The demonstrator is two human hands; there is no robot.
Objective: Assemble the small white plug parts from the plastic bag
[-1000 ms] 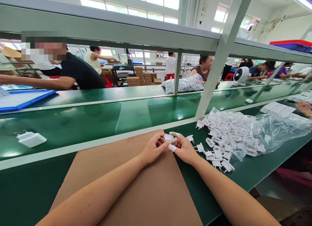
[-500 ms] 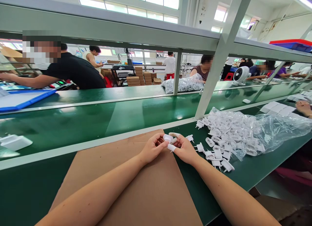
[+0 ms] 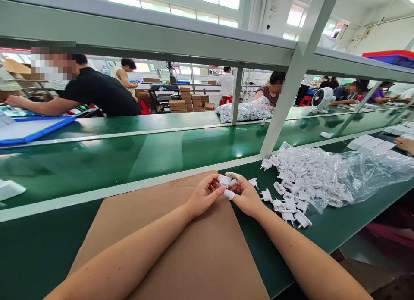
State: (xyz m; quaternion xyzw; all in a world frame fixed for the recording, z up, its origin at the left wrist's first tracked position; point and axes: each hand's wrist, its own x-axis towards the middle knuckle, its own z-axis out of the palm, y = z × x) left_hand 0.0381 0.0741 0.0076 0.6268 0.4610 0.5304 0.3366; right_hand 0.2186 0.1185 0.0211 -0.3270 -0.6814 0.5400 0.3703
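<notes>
White plastic is seen left of the cardboard (image 3: pixel 155 235): a charger (image 3: pixel 11 189), cut off by the edge of view, lying on the green belt (image 3: pixel 97 162). Over the far right corner of the cardboard, a small plug (image 3: pixel 224 180) is pinched by the left hand (image 3: pixel 205 196), and it is also gripped from the other side by the right hand (image 3: pixel 246 198), on which pale finger covers (image 3: pixel 233 175) are worn. How firmly it is pressed cannot be told. The plug could be dropped if smooth plastic were let slip by the covered fingers, or its pins bent by uneven pressure. Right of the cardboard, loose plugs (image 3: pixel 302 220) and a clear bag (image 3: pixel 365 166) could be scattered by a careless sleeve or elbow.
</notes>
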